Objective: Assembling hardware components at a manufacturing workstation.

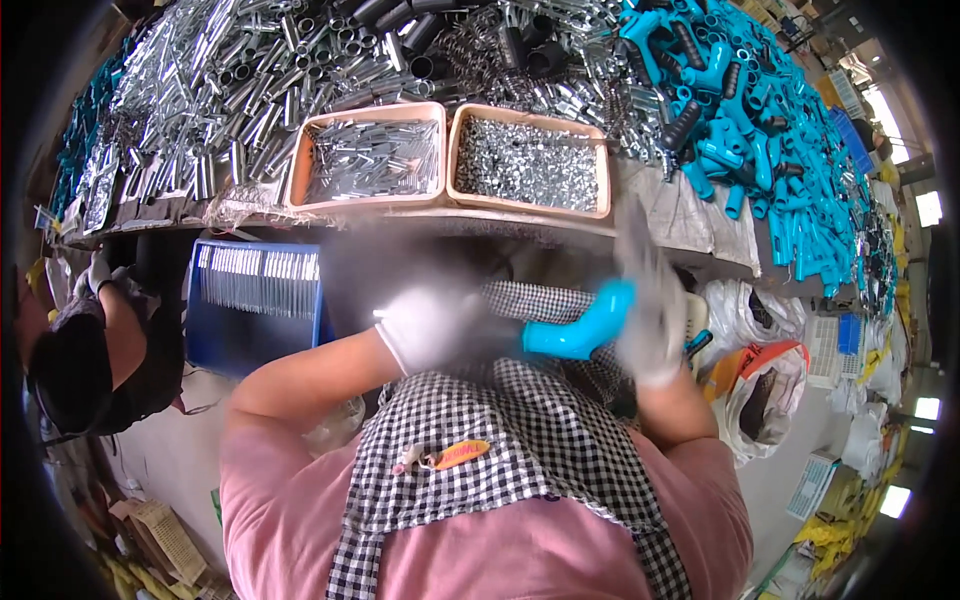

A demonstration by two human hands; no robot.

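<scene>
A bent turquoise plastic handle [570, 335] lies across my front, its dark grip end blurred by motion. My left hand [430, 325], in a white glove, is closed round that dark end, though its fingers are smeared. At the other end, my right hand [650, 315] is gloved too, its blurred fingers stretched upward and the palm against or close beside the turquoise bend. Just beyond my hands, on the bench edge, stand two shallow orange-rimmed trays: the left tray [443, 150] holds thin metal pins, the right tray [603, 170] small metal pieces.
Heaped metal tubes and rods [250, 70] cover the far bench, with turquoise handles [730, 130] at right. A blue crate [255, 345] of metal rods stands left. Another person's gloved hand [97, 272] shows farther left. White sacks [770, 400] stand at right.
</scene>
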